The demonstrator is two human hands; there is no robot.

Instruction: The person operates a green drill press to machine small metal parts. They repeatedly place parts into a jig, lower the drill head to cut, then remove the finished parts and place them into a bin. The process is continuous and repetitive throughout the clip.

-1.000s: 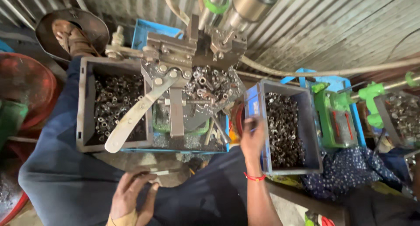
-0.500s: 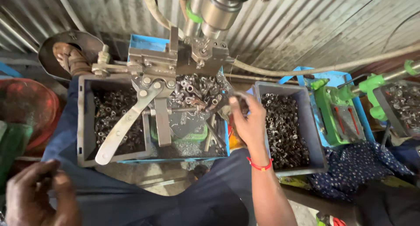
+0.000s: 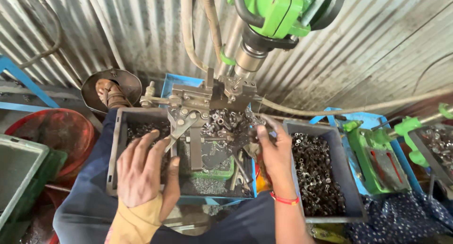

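Head view: left hand (image 3: 141,171), fingers spread, palm down, lies over the lever handle (image 3: 181,130) of the clamp jig (image 3: 203,102) and the rim of the left grey bin (image 3: 115,149). It is not closed round anything that I can see. Right hand (image 3: 273,147) is at the jig's right side, fingertips pressed together on a small metal part (image 3: 261,126), just under the green drill head's spindle (image 3: 247,60). Part is too small to tell its exact shape.

Progress, as a judgement: mid-cycle. Part is at the jig but doesn't look seated or clamped yet, and the spindle is up, clear of the jig.

Right grey bin (image 3: 321,178) holds plenty of small metal pieces, left bin also holds some, and loose ones are piled behind the jig. Can't tell which are finished, so lots probably remain.
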